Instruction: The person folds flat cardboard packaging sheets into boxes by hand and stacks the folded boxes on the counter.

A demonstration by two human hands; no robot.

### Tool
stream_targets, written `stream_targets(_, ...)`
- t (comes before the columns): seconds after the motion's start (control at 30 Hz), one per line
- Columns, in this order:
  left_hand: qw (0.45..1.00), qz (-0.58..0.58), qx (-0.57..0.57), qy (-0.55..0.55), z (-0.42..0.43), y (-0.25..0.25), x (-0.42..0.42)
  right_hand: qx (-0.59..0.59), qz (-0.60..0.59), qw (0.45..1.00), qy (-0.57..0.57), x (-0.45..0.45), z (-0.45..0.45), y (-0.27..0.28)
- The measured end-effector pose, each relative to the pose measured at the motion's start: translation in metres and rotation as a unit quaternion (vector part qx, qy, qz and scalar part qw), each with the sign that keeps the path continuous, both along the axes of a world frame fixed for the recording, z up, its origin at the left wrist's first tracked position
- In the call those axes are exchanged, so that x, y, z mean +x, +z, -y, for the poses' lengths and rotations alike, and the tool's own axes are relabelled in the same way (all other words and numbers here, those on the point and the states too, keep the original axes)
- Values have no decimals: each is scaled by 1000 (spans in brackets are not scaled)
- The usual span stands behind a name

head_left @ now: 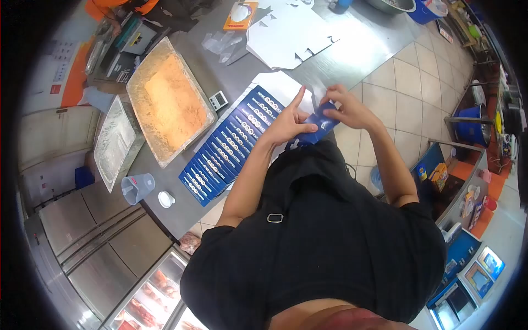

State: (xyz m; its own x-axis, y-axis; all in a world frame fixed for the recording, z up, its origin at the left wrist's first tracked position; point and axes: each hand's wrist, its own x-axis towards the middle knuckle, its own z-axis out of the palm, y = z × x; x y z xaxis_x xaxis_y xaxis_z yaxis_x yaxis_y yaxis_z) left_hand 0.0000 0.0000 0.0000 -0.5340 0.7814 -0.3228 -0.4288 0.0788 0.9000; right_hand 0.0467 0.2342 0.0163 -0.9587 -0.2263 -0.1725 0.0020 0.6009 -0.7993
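My left hand (290, 121) is at the table's edge, its index finger stretched out and its thumb pressed on a dark blue printed box (320, 127). From the other side, my right hand (347, 109) pinches the same box between bent fingers. The box is partly hidden by both hands. Left of my left hand lies a long overlapping row of flat blue printed cartons (225, 144) with white lettering. White cardboard (267, 78) shows behind the row.
A large tray of orange powder (175, 104) and a smaller tray of white powder (115, 144) stand at the left. Nearby are a timer (218, 100), a clear jug (137, 188) and a white lid (166, 199). Flat white cardboard (289, 33) lies farther back. Another person's hand (114, 27) shows at upper left.
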Motion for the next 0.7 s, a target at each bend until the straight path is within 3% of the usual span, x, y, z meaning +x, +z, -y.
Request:
stream_targets(0.1,997,60,50,-10,-7,16,10,-76,64,992,71,13,-6,13)
stream_targets(0.23,999,14,36,-26,-7,22,-6,-102,2,994,37,-1,-9,0)
stream_targets(0.3,999,-1,27,-23,-8,23,-9,-68,-19,995,-72,-2,-6,-1)
stream_targets(0.37,999,-8,40,-24,-7,25,-12,-104,-4,994,-14,-2,-12,9)
stream_targets(0.43,999,5,43,-19,-8,39,-9,-265,116,955,56,0,-18,9)
stream_targets(0.5,998,-45,30,-34,-9,40,-11,-241,85,966,43,1,-22,4)
stream_targets(0.6,998,-35,42,-2,-10,33,-16,-93,7,989,111,3,-10,30)
stream_targets(0.63,998,-36,43,-1,-11,31,-18,-92,6,989,112,2,-6,31)
stream_targets(0.7,996,-42,83,-2,-12,31,-20,-44,-90,991,87,1,2,32)
